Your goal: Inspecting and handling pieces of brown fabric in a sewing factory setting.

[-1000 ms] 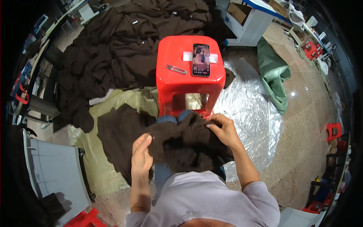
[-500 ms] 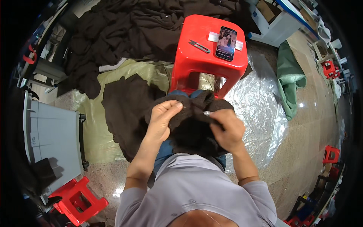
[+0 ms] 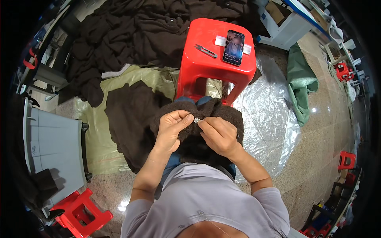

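Observation:
A dark brown knit-like garment (image 3: 232,115) lies bunched across my lap. My left hand (image 3: 170,130) is closed in a pinch on its fabric, thumb against forefinger. Close by on the right, my right hand (image 3: 219,135) pinches a small sparkling silver button (image 3: 196,120) against the cloth, its fingertips nearly meeting the left ones. Any needle or thread between the fingers is too small to make out. In front of my knees stands a red plastic stool (image 3: 214,29), bearing thread snips (image 3: 206,50) and a lit phone (image 3: 234,47) propped on a white holder (image 3: 220,40).
Dark brown cloth (image 3: 131,35) is heaped beyond the stool. Yellowish plastic sheeting (image 3: 99,146) and clear sheeting (image 3: 270,115) cover the floor on either side. A grey wheeled bin (image 3: 55,146) and another red stool (image 3: 85,214) stand at left, green sheeting (image 3: 301,83) at right.
My right hand has come left and inward, bringing its fingertips and the silver button close to my left hand. The left hand keeps its pinch. The phone's picture differs.

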`<control>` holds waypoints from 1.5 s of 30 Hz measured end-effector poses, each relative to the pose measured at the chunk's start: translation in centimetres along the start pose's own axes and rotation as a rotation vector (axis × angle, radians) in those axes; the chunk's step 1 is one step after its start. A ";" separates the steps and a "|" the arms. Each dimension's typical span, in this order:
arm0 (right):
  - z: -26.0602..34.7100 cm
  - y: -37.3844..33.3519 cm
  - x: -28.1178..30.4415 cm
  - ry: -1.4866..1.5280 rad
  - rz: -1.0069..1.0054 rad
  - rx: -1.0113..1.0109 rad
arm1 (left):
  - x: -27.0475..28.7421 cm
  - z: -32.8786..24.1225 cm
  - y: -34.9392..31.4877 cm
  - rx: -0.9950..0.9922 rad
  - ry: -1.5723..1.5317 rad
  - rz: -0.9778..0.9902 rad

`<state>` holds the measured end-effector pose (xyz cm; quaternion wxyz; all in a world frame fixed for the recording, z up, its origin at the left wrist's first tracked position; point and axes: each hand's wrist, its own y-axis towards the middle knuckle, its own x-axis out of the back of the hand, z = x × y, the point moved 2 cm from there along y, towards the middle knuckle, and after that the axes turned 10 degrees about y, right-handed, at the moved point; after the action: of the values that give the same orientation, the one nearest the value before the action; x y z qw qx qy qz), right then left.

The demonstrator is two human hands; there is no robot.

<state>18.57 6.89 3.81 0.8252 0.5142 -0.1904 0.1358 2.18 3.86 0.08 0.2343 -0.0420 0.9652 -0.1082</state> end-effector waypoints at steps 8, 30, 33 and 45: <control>0.0 0.2 0.0 0.011 0.131 -0.134 | -0.6 -0.6 -0.4 -0.145 0.323 -0.090; 0.3 -0.9 -2.0 0.384 0.080 -0.532 | -1.2 0.1 -3.1 -0.668 0.818 -0.268; 0.1 -1.1 -2.1 0.199 0.034 -0.470 | -0.8 0.7 -2.1 -0.523 0.745 -0.217; -5.8 -4.0 2.9 0.574 0.181 -1.032 | 7.5 0.9 -1.4 0.031 0.355 -0.122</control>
<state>23.83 10.46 -0.39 0.9720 -0.0287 -0.0442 0.2292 -4.00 1.35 -3.73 0.0542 -0.0770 0.9853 -0.1425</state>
